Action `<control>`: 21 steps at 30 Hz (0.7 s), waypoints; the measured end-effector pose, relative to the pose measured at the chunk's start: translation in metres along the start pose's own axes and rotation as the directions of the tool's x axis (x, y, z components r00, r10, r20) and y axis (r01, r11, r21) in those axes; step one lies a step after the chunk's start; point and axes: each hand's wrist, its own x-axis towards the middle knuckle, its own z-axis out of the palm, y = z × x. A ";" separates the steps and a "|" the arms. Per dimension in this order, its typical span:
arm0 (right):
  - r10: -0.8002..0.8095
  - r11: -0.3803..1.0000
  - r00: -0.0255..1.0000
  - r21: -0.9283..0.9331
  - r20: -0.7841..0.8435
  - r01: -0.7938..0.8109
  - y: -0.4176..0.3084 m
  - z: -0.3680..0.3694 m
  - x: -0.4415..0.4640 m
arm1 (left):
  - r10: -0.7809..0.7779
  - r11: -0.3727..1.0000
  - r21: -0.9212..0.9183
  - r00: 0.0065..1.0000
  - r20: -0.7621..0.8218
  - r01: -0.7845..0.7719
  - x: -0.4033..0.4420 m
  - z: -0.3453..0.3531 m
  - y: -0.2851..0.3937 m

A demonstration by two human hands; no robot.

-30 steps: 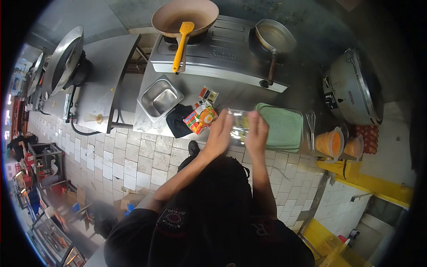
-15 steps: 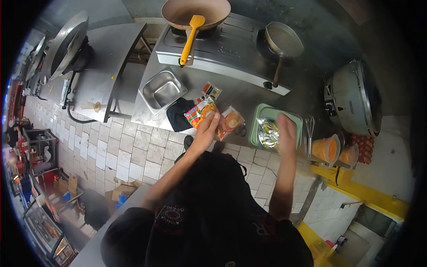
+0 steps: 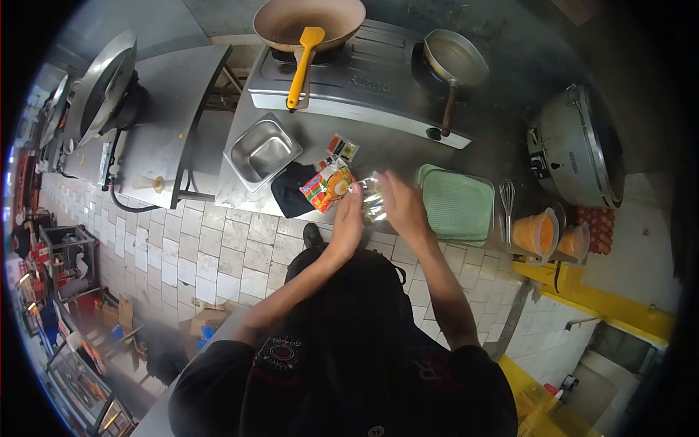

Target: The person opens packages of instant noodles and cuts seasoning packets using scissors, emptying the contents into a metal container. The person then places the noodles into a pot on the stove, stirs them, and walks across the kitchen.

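Note:
A crinkled silver packet (image 3: 373, 198) is between my two hands, above the counter's front edge. My left hand (image 3: 348, 222) is closed at its left side, with the thumb up along the edge. My right hand (image 3: 405, 211) grips it from the right, fingers bent over the top. Just left of my left hand lies a red and orange instant noodle packet (image 3: 326, 188), partly over a black cloth (image 3: 290, 191). Small seasoning sachets (image 3: 342, 148) are behind it. To the right of my right hand is a green ridged tray (image 3: 457, 207).
A steel pan (image 3: 263, 151) stands at the left. Behind, a stove (image 3: 364, 76) carries a wok (image 3: 309, 25) with a yellow spatula (image 3: 304, 69) and a small frying pan (image 3: 457, 62). Rightward are a whisk (image 3: 507, 211), orange-filled containers (image 3: 535, 234), a large cooker (image 3: 575, 156) and eggs (image 3: 595, 227).
The silver packet has gone from the green tray to between my hands. My right hand has moved left from the tray, while my left hand has shifted only slightly.

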 end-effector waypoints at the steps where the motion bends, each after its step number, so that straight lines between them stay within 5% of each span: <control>1: -0.007 1.000 1.000 0.004 0.000 0.007 0.000 0.003 0.002 | 0.074 0.989 0.125 0.997 -0.007 -0.073 -0.006 0.008 0.015; 6: -0.065 0.998 0.992 -0.024 -0.111 0.063 -0.002 0.018 -0.003 | 0.337 0.905 0.306 0.938 -0.086 -0.297 0.000 0.001 0.003; 10: -0.049 0.996 0.988 0.060 -0.149 0.058 0.006 0.030 -0.005 | 0.326 0.900 0.325 0.944 -0.057 -0.292 0.001 -0.013 0.004; 12: 0.234 0.892 0.969 0.415 -0.082 -0.180 0.013 0.022 -0.007 | 0.280 0.935 0.255 0.954 -0.109 -0.245 -0.001 -0.020 0.015; 13: 0.240 0.891 0.967 0.415 -0.087 -0.184 0.024 0.021 -0.011 | 0.236 0.962 0.178 0.958 -0.165 -0.206 0.001 -0.024 0.020; 15: 0.581 0.804 0.808 0.224 -0.097 -0.551 0.064 0.028 -0.028 | 0.103 0.968 -0.216 0.986 -0.128 -0.129 0.010 -0.046 0.016; 17: 0.699 0.712 0.715 0.075 0.009 -0.698 0.100 0.036 -0.049 | -0.009 0.912 -0.408 0.994 -0.105 -0.035 0.008 -0.059 0.034; 18: 0.803 0.596 0.589 -0.090 0.093 -0.798 0.115 0.045 -0.060 | -0.129 0.879 -0.477 0.960 -0.248 -0.005 0.005 -0.052 0.047; 19: 0.807 0.590 0.584 -0.090 0.089 -0.802 0.133 0.058 -0.071 | -0.093 0.878 -0.477 0.971 -0.222 -0.025 0.008 -0.064 0.044; 21: 0.605 0.660 0.790 -0.494 -0.097 -0.566 0.151 0.077 -0.084 | 0.005 0.851 -0.523 0.996 -0.088 -0.050 0.011 -0.090 0.034</control>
